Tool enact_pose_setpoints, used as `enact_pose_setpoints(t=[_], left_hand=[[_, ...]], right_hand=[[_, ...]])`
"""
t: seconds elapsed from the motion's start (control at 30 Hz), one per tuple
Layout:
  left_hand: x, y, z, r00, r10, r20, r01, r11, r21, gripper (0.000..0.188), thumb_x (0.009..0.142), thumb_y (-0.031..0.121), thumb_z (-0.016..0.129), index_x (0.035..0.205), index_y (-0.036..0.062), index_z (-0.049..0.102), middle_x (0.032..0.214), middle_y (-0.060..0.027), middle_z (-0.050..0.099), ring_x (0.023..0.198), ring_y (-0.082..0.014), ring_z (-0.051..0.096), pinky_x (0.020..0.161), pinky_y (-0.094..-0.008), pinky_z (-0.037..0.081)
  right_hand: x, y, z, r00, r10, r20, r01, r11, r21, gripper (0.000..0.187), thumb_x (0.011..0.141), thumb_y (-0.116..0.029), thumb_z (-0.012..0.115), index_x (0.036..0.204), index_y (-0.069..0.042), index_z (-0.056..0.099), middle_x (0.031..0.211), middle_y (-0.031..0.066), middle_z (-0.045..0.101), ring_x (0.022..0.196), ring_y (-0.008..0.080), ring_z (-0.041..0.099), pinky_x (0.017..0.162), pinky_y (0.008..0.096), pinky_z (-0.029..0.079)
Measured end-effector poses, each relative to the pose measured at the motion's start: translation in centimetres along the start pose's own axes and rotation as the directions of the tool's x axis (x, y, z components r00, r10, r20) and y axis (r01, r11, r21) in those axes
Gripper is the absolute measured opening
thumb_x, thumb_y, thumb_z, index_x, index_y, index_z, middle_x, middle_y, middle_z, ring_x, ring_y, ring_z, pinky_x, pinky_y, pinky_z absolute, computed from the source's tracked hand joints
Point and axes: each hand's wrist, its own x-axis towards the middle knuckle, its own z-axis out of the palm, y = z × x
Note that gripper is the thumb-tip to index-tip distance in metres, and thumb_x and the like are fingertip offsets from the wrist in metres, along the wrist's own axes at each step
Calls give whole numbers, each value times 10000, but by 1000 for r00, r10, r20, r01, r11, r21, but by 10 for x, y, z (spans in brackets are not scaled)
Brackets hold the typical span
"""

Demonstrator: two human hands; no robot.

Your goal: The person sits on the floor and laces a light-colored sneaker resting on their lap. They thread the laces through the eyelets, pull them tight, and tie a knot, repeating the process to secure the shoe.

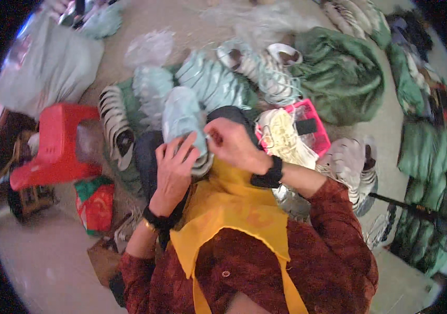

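Head view: light-blue shoe upper (180,112) at the lap, centre. Left hand (174,166) on its near end, fingers spread, bent; can't tell if gripping. Right hand (236,145) at its right, fingers curled, grip unclear. Red stool (58,138) left, pink basket (324,142) right.

Looking like a small, informal shoe workshop. Showing nested rows of pale blue shoe uppers (210,81) and stacked white uppers (346,162) spread across a hard, pale floor (40,256). Also including a bulky green sack (338,78), a large pale grey sack (51,68), a red plastic stool (58,136), a bright pink basket (322,123) and a yellow apron (239,209).
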Motion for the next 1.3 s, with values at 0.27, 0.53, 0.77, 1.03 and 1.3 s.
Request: enact_pose_setpoints(t=[0.27, 0.53, 0.77, 1.03, 1.3], left_hand=[[13, 5, -12, 999, -22, 47, 31, 979, -199, 264, 782, 107, 701, 1011, 35, 592, 1351, -111, 589, 1187, -338, 533, 989, -478, 381], [5, -18, 1, 889, -446, -105, 361, 822, -440, 103, 886, -3, 626, 916, 25, 531, 921, -116, 565, 870, -282, 539, 834, -384, 455], [-2, -29, 7, 807, -588, 51, 527, 679, -511, 136, 936, 79, 622, 886, 36, 503, 881, -50, 494, 821, -170, 478, 783, -298, 428], [5, -29, 8, 786, -616, 56, 557, 665, -497, 156, 862, 5, 626, 826, 35, 476, 824, -105, 488, 782, -267, 498, 726, -373, 415], [9, -25, 8, 764, -645, 22, 561, 646, -518, 161, 870, -6, 629, 835, 29, 476, 832, -101, 493, 788, -254, 500, 738, -355, 422]], right_hand=[[10, 13, -21, 996, 39, 85, -64, 943, 327, 78, 829, -59, 701, 871, -2, 670, 817, 132, 652, 731, 245, 664, 656, 363, 535], [32, 251, -69, 748, 630, -209, -597, 777, 200, 163, 906, -151, 727, 986, -11, 748, 782, 27, 712, 692, 85, 662, 622, 266, 528], [51, 370, -87, 729, 393, -560, -636, 691, -343, 202, 785, -229, 750, 866, -45, 770, 773, 148, 731, 703, 306, 712, 670, 395, 555], [62, 428, -102, 737, 304, -604, -626, 645, -439, 169, 787, -205, 736, 789, -36, 739, 689, 137, 701, 647, 289, 689, 623, 406, 536], [75, 378, -237, 554, 827, -96, -524, 436, 732, 141, 917, -117, 656, 893, 22, 664, 801, 72, 665, 639, 127, 607, 596, 274, 517]])
